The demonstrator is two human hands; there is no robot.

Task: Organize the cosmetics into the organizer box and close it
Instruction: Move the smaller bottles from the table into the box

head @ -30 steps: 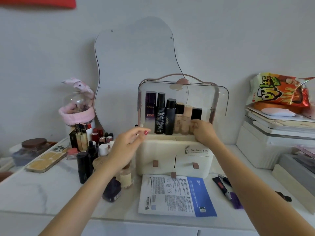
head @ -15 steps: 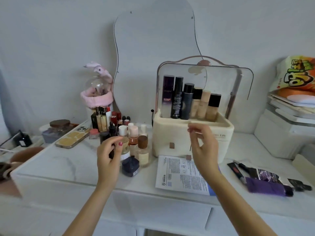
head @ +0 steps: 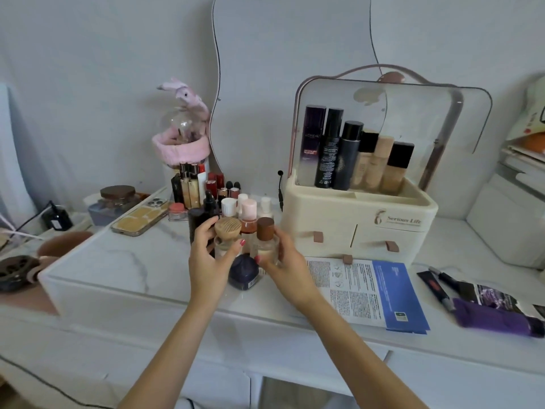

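Two bare forearms reach forward over a white marble-look table (head: 97, 270). The left hand (head: 211, 261) wraps around a clear bottle with a pale ribbed wooden cap (head: 227, 231), fingers curled on its far side and thumb on the near side. Just right of it, the right hand (head: 283, 261) grips a clear bottle with a dark brown cap (head: 265, 236), fingers closed around its glass body. Between the two hands, slightly nearer, a squat dark blue bottle (head: 244, 271) stands on the table. Right of the right hand lies a printed white and blue sachet (head: 371, 290), flat on the table. Just beyond the hands stands a cluster of small bottles (head: 246, 208) with white and pink caps, and farther back to the left a group of lipsticks and tubes (head: 203, 184). Beyond the right hand and to its right sits the cream organizer box (head: 356, 222), its clear domed lid (head: 380, 119) swung up and open. A row of tall bottles (head: 356, 154) stands upright in the back of its top compartment. Far left of the left hand a phone (head: 140, 216) lies flat
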